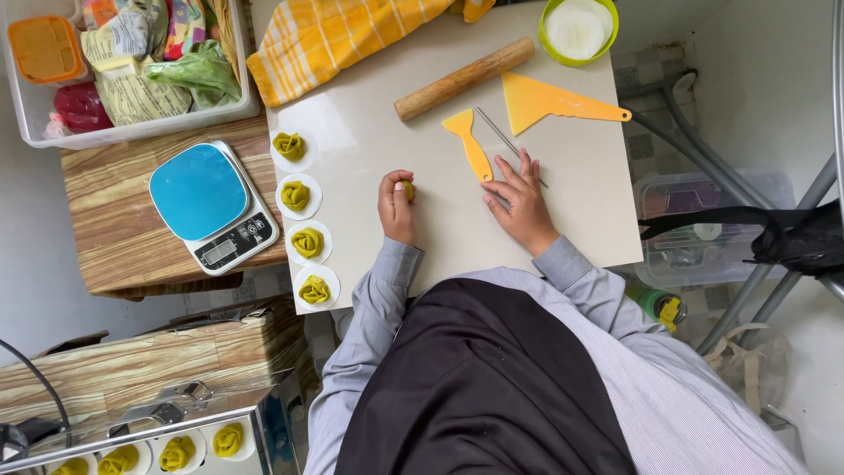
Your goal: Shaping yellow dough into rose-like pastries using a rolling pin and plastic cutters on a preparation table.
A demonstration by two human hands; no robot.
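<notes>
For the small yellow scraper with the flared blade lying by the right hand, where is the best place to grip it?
The small yellow plastic scraper is probably best taken by its narrow handle, which points toward the person and ends just beside the right hand. Come from the near side, pinching the handle's edges, since the flared blade lies flat on the white board.

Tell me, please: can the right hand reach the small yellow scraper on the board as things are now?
Probably yes. The right hand lies flat on the board, empty, beside the small yellow scraper. Only a thin metal rod lies near them, and it does not cover the scraper.
</notes>
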